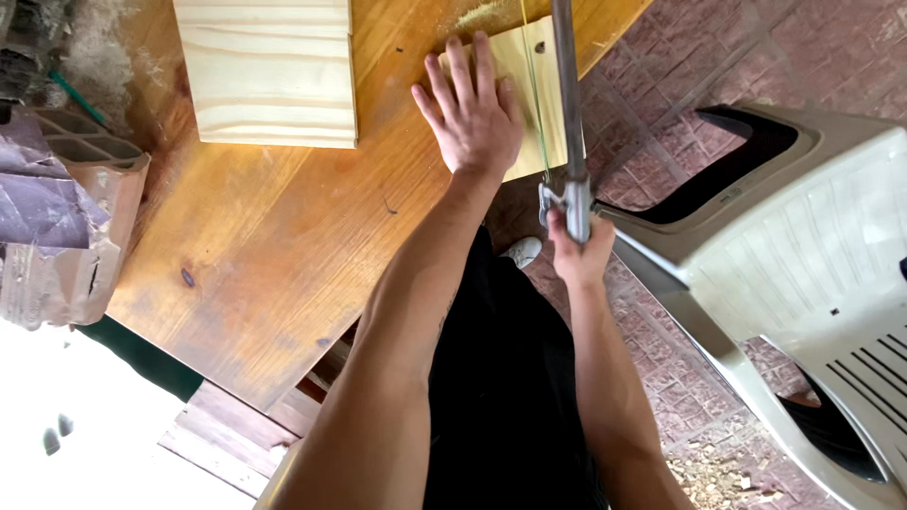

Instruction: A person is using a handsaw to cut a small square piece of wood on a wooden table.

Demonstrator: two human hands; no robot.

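My left hand (472, 113) lies flat, fingers spread, on a small pale wooden board (521, 57) that overhangs the edge of a brown wooden table (274, 246). My right hand (578, 250) grips the handle of a metal-framed saw (567, 104). The saw's thin blade runs down across the small board just right of my left hand. Sawdust lies on the table near the top of the board.
A larger pale wood panel (269, 71) lies on the table at the upper left. A torn cardboard box with paper (61, 227) sits at the left edge. A beige plastic chair (803, 246) stands close on the right over a brick floor (680, 161).
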